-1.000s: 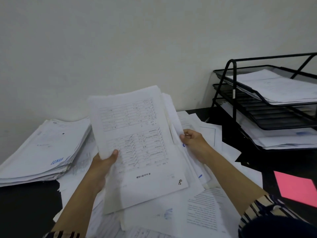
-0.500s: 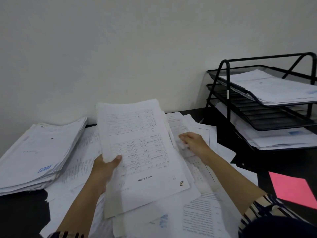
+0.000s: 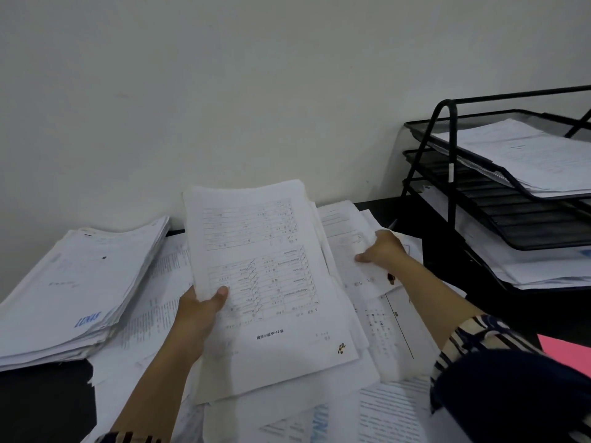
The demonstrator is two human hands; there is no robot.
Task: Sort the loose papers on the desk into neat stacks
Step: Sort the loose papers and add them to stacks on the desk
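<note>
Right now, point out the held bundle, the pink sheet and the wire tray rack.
held bundle [image 3: 265, 282]: head view, middle of its top printed page.
pink sheet [image 3: 569, 351]: head view, its visible corner.
wire tray rack [image 3: 451, 174]: head view, front upright post.

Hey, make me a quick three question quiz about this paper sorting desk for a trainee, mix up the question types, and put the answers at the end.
1. True or false: the left hand holds a raised bundle of white printed sheets.
2. Which tier of the black wire mesh letter tray shows no paper lying in it? A top, B middle, C bottom.
3. Fill in: the flat sheet at the desk's right edge is coloured ____.

Key
1. True; its thumb lies on the top form.
2. B; the top and bottom tiers hold white papers.
3. Pink.

Extra note: the right hand grips a loose white sheet on the pile, and a tall stack of white papers sits at the left.
</note>
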